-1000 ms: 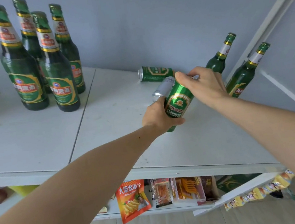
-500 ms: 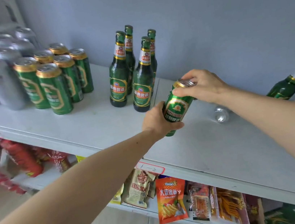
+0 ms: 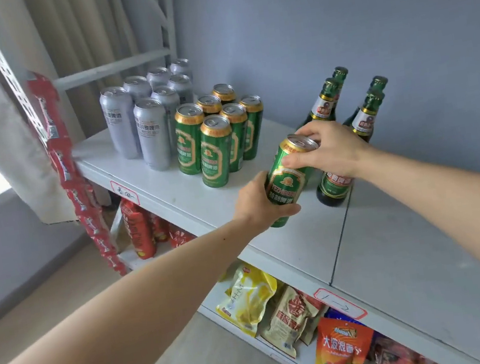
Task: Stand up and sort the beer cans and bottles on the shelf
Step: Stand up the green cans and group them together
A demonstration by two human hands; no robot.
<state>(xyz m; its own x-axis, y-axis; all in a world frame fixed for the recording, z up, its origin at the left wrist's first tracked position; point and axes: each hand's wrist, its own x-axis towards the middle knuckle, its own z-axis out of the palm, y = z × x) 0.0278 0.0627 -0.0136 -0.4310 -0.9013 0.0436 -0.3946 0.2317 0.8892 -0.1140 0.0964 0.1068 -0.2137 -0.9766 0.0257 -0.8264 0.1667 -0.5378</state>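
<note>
Both the left hand (image 3: 258, 202) and right hand (image 3: 331, 150) grasped the near-upright green can (image 3: 289, 179); the green cans (image 3: 215, 137) stood up-left of them.

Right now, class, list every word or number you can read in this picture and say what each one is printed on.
"特制啤酒": held green can.
"小麦啤酒": front silver can.
"大波浪薯": orange snack bag.
"1—2", handwritten: right shelf tag.
Too blurred to read: bottle labels, left shelf tag.
</note>
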